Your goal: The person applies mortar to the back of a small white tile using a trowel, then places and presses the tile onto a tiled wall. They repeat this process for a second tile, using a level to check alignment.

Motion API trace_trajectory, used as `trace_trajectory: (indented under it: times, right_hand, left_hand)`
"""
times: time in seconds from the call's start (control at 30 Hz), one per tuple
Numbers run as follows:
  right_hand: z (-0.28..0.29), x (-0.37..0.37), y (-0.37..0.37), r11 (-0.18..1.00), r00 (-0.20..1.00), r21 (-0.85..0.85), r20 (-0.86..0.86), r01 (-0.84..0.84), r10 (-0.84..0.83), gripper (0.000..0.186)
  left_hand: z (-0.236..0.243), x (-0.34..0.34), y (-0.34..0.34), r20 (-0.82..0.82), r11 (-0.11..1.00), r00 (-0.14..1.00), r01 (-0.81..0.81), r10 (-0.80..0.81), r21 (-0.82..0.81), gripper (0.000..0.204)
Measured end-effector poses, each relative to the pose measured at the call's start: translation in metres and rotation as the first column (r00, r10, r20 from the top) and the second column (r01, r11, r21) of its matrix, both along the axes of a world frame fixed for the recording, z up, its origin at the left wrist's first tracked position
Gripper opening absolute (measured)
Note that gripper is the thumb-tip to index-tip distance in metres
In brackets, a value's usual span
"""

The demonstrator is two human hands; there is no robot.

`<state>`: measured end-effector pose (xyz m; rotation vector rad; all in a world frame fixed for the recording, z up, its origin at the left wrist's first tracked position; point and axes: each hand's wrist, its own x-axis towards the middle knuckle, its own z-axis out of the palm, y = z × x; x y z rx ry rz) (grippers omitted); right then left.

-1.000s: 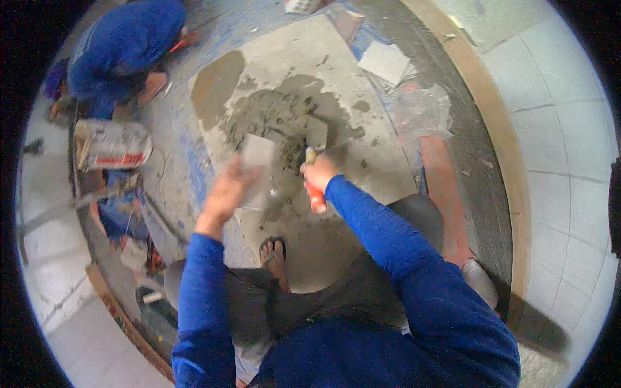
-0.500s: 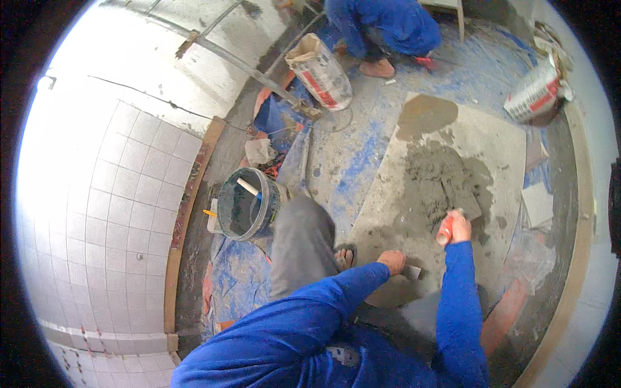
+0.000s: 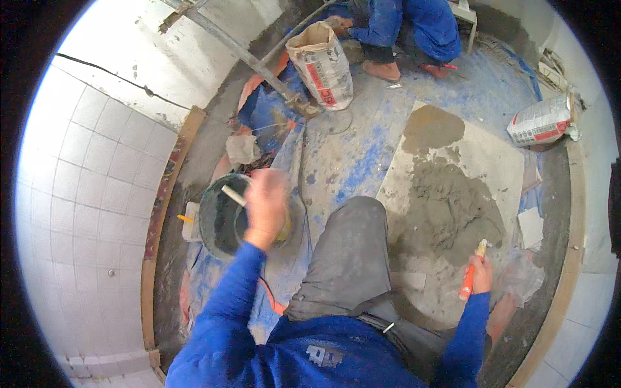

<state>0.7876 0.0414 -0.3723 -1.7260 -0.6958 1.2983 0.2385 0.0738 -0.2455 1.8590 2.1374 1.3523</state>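
Note:
My right hand (image 3: 481,274) is closed around the orange handle of a trowel (image 3: 467,284), at the near right edge of a heap of wet grey mortar (image 3: 446,200). The trowel's blade is hard to make out against the mortar. The heap lies on a pale board (image 3: 396,178). My left hand (image 3: 266,202), smeared by motion, is over the right side of a dark bucket (image 3: 208,227). A white-handled tool (image 3: 233,194) leans in the bucket, its end close to my left hand. Whether that hand touches it I cannot tell.
A co-worker in blue (image 3: 414,32) crouches at the back beside an open paper sack (image 3: 321,71). Another sack (image 3: 543,121) lies at far right. A metal frame (image 3: 226,48) leans at upper left. A tile piece (image 3: 530,227) and clear plastic (image 3: 522,277) lie right of the board.
My left hand has gone from the board's near edge leftward to the bucket. My right hand has drawn the trowel back toward me and slightly right. My view has shifted.

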Motion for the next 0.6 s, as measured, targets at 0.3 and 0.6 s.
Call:
trace_trajectory:
  times: [0.3, 0.6]
  right_hand:
    - [0.016, -0.017, 0.018, 0.999, 0.998, -0.004, 0.028, -0.052, 0.052, 0.017]
    - [-0.017, -0.023, -0.016, 0.988, 0.988, -0.041, 0.035, -0.149, 0.15, 0.019]
  left_hand:
    - [-0.188, -0.267, 0.002, -0.519, 0.286, 0.266, -0.594, -0.812, -0.752, 0.045]
    - [-0.08, -0.235, -0.107, -0.584, 0.295, 0.636, -0.509, -0.504, -0.809, 0.036]
